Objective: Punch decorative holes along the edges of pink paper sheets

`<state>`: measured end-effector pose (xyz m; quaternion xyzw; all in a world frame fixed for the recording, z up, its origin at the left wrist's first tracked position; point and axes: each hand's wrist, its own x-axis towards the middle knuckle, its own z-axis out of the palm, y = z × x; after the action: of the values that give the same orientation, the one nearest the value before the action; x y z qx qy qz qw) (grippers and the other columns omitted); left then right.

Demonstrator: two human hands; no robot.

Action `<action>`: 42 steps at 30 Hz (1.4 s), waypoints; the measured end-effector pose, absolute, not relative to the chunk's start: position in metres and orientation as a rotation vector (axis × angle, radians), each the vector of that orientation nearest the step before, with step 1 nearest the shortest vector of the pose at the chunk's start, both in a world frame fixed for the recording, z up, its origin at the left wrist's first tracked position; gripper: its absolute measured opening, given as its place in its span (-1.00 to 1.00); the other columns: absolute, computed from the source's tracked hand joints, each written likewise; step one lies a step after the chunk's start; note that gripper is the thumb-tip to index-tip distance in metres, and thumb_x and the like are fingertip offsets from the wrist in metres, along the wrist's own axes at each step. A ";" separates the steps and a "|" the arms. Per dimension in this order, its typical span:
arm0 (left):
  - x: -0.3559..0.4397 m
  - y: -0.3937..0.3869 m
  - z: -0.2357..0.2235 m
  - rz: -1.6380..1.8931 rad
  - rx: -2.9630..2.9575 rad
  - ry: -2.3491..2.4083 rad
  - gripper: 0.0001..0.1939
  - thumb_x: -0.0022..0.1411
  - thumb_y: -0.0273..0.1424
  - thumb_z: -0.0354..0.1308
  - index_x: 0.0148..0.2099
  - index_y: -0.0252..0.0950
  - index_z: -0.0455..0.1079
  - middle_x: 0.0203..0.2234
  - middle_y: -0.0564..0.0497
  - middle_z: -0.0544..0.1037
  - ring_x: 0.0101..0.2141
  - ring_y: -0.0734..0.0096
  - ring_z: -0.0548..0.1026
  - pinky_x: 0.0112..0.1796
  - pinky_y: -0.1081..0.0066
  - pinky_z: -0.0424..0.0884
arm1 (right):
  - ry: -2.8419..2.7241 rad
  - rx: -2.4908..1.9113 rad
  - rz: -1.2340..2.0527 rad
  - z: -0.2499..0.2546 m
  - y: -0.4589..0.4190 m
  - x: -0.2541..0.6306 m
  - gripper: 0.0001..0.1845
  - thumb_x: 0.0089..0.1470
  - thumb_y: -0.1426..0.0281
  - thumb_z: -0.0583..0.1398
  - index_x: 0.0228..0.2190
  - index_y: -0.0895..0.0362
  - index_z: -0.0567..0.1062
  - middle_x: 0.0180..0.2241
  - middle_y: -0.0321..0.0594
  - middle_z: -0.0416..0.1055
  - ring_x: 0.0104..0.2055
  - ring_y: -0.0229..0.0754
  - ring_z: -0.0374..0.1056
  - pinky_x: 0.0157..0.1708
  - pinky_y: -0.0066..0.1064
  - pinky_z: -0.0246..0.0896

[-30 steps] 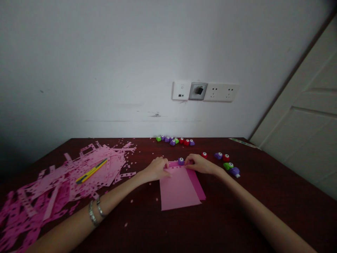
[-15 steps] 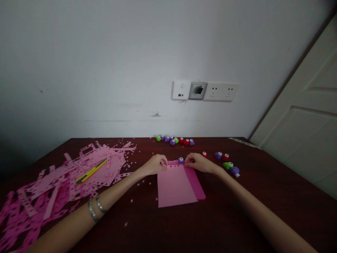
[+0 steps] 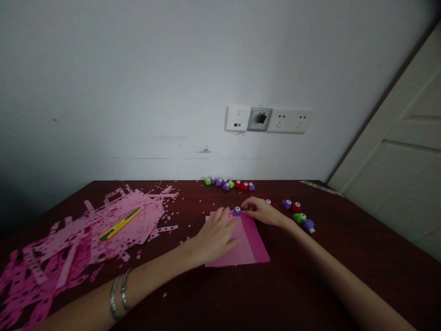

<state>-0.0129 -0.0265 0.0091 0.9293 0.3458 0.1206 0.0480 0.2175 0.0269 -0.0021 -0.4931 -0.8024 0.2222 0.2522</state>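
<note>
Two overlapping pink paper sheets (image 3: 253, 243) lie on the dark red table (image 3: 310, 276). My left hand (image 3: 215, 236) rests flat on the lighter sheet, fingers stretched out toward its far edge. A small purple paper punch (image 3: 236, 211) sits on that far edge. My right hand (image 3: 261, 210) is closed, its fingertips pinched at the punch's right side.
A heap of punched pink paper scraps (image 3: 86, 234) covers the table's left, with a yellow utility knife (image 3: 119, 224) on it. A row of coloured punches (image 3: 229, 184) stands by the wall; more punches (image 3: 298, 212) lie right of my right hand. Wall sockets (image 3: 268, 119) and a door (image 3: 403, 151) are behind.
My left hand left the paper's far left corner and now lies flat on top of the sheet. The lighter sheet slid slightly left and away. My right hand stays at the punch.
</note>
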 end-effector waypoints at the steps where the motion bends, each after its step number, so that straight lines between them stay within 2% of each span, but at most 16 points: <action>1: -0.011 -0.033 0.008 0.285 2.825 0.969 -0.39 0.19 -0.08 -0.08 0.19 -0.31 0.07 0.19 -0.23 0.03 0.18 -0.04 -0.08 0.07 0.09 -0.04 | -2.183 -1.324 0.600 -0.002 0.027 0.217 -0.77 -0.04 0.37 0.17 -0.28 0.19 0.46 -0.35 -0.18 0.40 -0.41 -0.24 0.28 -0.40 -0.40 0.21; 3: -0.011 -0.039 0.005 0.145 2.766 0.871 -0.30 0.19 0.02 -0.17 0.24 -0.29 -0.03 0.23 -0.22 -0.08 0.20 -0.06 -0.21 0.09 0.06 -0.10 | -2.198 -1.287 0.613 0.000 0.027 0.216 -0.72 -0.04 0.38 0.17 -0.23 0.19 0.44 -0.31 -0.16 0.40 -0.41 -0.25 0.27 -0.40 -0.40 0.22; 5: -0.012 -0.040 0.004 0.059 2.698 0.862 -0.29 0.20 0.04 -0.23 0.26 -0.29 -0.07 0.24 -0.20 -0.14 0.21 -0.05 -0.26 0.10 0.06 -0.13 | -2.222 -1.268 0.640 0.002 0.028 0.214 -0.70 -0.04 0.39 0.17 -0.20 0.19 0.44 -0.30 -0.15 0.41 -0.41 -0.25 0.27 -0.40 -0.40 0.22; 25: -0.014 -0.023 0.000 -0.081 2.676 0.889 -0.23 0.20 0.09 -0.35 0.30 -0.27 -0.26 0.25 -0.20 -0.37 0.20 -0.04 -0.40 0.12 0.06 -0.21 | -2.318 -1.282 0.725 0.004 0.039 0.207 -0.63 -0.18 0.59 0.12 -0.24 0.21 0.47 -0.32 -0.17 0.42 -0.40 -0.27 0.26 -0.38 -0.42 0.21; 29: -0.013 -0.023 0.001 -0.090 2.668 0.886 -0.23 0.20 0.08 -0.35 0.30 -0.28 -0.27 0.24 -0.22 -0.38 0.20 -0.04 -0.40 0.12 0.06 -0.23 | -2.210 -1.315 0.796 0.004 0.042 0.210 -0.62 -0.15 0.51 0.16 -0.19 0.21 0.43 -0.35 -0.20 0.37 -0.41 -0.28 0.23 -0.42 -0.45 0.17; 35: -0.013 -0.025 0.002 -0.103 2.652 0.900 -0.23 0.21 0.07 -0.35 0.30 -0.29 -0.28 0.24 -0.21 -0.41 0.20 -0.05 -0.42 0.12 0.06 -0.24 | -2.074 -1.330 1.010 0.000 0.047 0.206 -0.68 -0.01 0.30 0.13 -0.24 0.24 0.42 -0.53 -0.32 0.25 -0.51 -0.32 0.15 -0.50 -0.47 0.03; 42: -0.013 -0.025 -0.001 -0.070 2.649 0.899 -0.24 0.21 0.07 -0.34 0.30 -0.27 -0.28 0.25 -0.19 -0.41 0.20 -0.06 -0.41 0.12 0.04 -0.22 | -1.949 -1.414 1.186 -0.001 0.048 0.199 -0.66 -0.08 0.27 0.19 -0.27 0.25 0.43 -0.56 -0.34 0.26 -0.56 -0.37 0.10 -0.57 -0.50 -0.05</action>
<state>-0.0135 -0.0247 -0.0009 0.9328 0.3165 -0.0246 0.1706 0.1988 0.0480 -0.0012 -0.5130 -0.7071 0.4304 0.2270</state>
